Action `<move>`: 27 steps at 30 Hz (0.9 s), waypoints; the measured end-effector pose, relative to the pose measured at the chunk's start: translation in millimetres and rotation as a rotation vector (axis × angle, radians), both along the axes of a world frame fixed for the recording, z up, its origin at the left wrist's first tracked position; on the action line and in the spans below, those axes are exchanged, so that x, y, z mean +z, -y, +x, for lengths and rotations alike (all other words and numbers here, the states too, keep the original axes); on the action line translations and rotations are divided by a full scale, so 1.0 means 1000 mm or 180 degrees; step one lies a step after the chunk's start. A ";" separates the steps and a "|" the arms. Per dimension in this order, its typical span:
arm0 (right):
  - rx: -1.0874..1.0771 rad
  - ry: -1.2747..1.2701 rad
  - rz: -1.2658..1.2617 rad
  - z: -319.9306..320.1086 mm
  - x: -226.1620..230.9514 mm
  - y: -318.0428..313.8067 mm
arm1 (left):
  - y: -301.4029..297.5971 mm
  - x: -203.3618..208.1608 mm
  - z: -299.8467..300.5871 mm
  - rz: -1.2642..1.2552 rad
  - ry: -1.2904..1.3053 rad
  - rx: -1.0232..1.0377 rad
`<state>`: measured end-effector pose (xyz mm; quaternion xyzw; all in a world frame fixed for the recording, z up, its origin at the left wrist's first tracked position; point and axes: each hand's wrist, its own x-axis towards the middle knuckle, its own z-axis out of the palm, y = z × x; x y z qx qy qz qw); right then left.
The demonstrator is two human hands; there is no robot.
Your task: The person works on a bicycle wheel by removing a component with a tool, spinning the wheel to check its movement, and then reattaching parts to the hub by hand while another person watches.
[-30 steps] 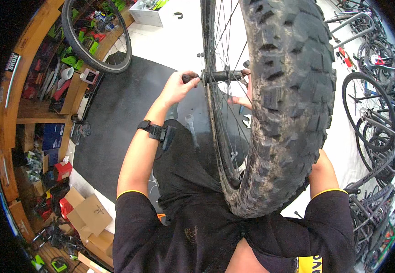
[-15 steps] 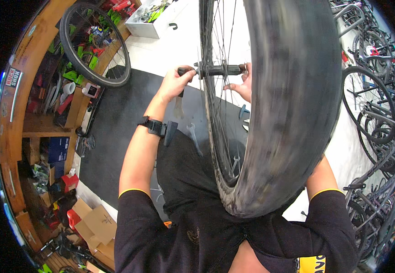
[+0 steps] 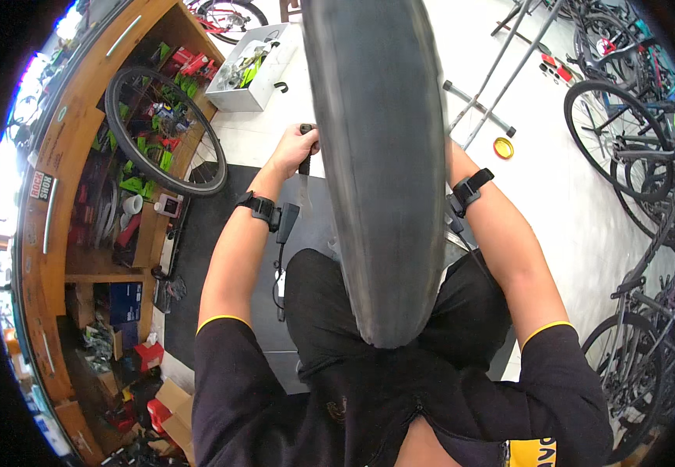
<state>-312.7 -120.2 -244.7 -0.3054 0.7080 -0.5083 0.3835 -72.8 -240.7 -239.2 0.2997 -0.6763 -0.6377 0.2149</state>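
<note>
A bicycle wheel with a wide, worn black tyre stands upright before me, tread toward me, its lower end between my thighs. The tread is blurred. Its spokes and hub are hidden behind the tyre. My left hand, to the left of the wheel, is closed around the black handle of a cone wrench, whose flat metal end points down toward me. On the other side, my right hand reaches behind the tyre; only its wrist side shows and the fingers are hidden.
A dark mat lies under the work. Wooden shelving with parts and a leaning wheel line the left. A grey bin stands beyond. Stand legs, a yellow ring and many bicycles are at right.
The wheel has swung from an angled view, with hub and spokes showing, to nearly edge-on, farther left. My right forearm has come into sight. The left hand keeps the cone wrench.
</note>
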 end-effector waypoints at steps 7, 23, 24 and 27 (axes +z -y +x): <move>0.0256 -0.0003 -0.0252 0.002 -0.014 0.001 | 0.002 -0.008 0.008 -0.0021 0.0024 -0.0027; 0.0366 -0.0054 -0.0427 0.004 0.002 -0.013 | 0.012 -0.012 0.004 -0.0097 -0.0068 -0.0119; 0.0365 -0.0051 -0.0435 0.004 0.002 -0.013 | 0.014 -0.013 0.005 -0.0104 -0.0064 -0.0120; 0.0429 -0.0015 -0.0576 0.008 0.007 -0.012 | 0.021 -0.012 0.009 -0.0212 0.0056 -0.0155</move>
